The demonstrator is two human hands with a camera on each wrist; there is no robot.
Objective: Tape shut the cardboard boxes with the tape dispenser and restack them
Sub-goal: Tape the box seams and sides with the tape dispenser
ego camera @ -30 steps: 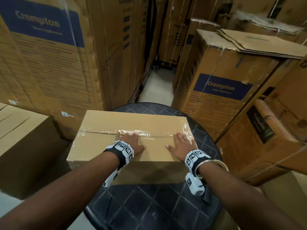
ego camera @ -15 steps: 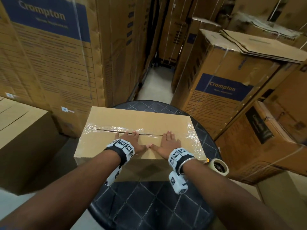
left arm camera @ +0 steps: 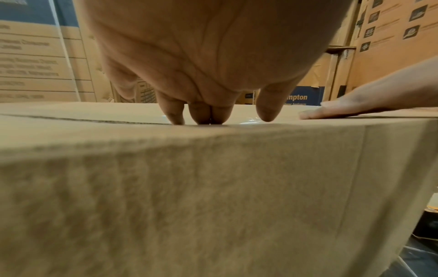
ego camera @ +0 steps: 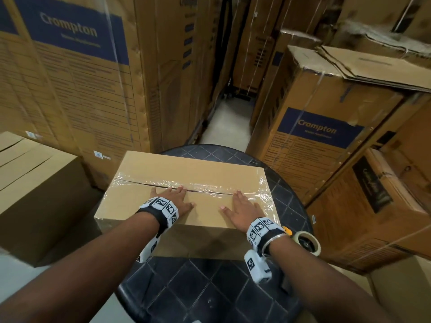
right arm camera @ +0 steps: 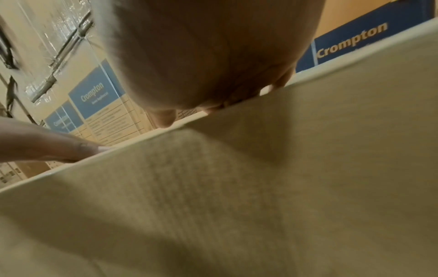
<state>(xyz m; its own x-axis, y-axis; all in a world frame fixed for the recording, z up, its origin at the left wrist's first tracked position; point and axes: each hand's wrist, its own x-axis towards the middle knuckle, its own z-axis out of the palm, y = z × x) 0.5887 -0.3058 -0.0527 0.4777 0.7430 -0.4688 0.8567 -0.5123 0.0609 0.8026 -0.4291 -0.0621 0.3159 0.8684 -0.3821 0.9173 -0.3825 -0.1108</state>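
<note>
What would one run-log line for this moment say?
stage: smoothing tape | left hand: flat on box seam | right hand: flat on box top | tape: along seam | tape dispenser: on table, right

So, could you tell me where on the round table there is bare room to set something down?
The near part of the black table, between the cardboard box and the table's near edge, is bare. The right rim is crowded by the tape dispenser; the box fills the far half under both hands.
</note>
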